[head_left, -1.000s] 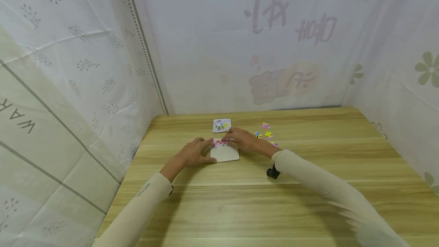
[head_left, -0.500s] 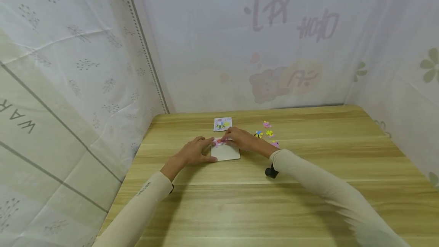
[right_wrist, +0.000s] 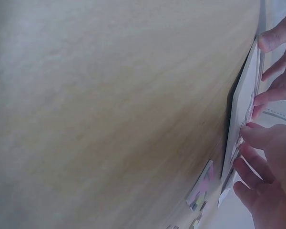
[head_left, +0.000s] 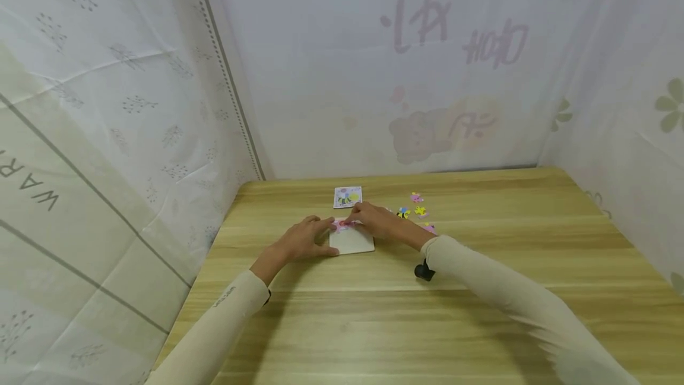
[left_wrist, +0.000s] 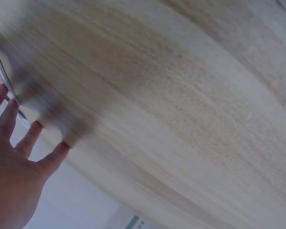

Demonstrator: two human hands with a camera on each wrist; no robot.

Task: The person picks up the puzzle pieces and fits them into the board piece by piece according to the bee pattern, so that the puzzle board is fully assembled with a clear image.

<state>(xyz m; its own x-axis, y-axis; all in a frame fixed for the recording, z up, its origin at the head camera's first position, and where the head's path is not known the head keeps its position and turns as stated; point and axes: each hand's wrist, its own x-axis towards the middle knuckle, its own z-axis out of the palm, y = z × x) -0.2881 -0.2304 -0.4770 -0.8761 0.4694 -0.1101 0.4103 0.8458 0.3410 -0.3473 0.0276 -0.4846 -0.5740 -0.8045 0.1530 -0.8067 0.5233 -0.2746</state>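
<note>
In the head view, a white puzzle board (head_left: 354, 245) lies on the wooden table, with pink and red puzzle pieces (head_left: 340, 227) along its far edge. My left hand (head_left: 303, 239) rests at the board's left side, fingers spread, thumb at the near corner and fingertips by the pieces. From the right, my right hand (head_left: 376, 220) reaches over the board's far part. Its thumb and index finger pinch a small reddish puzzle piece (head_left: 343, 223) low over the board, mostly hidden by the fingers. The right wrist view shows the right thumb and bent fingers at the board's surface.
A picture card (head_left: 348, 196) with a bee lies just behind the board. Loose puzzle pieces lie right of the right hand: a pink one (head_left: 416, 197), a yellow one (head_left: 421, 211) and a striped one (head_left: 403, 212). Patterned curtains (head_left: 320, 76) hang behind the table.
The right fingertips have shifted slightly left over the far row of pieces, and more red shows beside them. The left hand keeps its place on the board.
</note>
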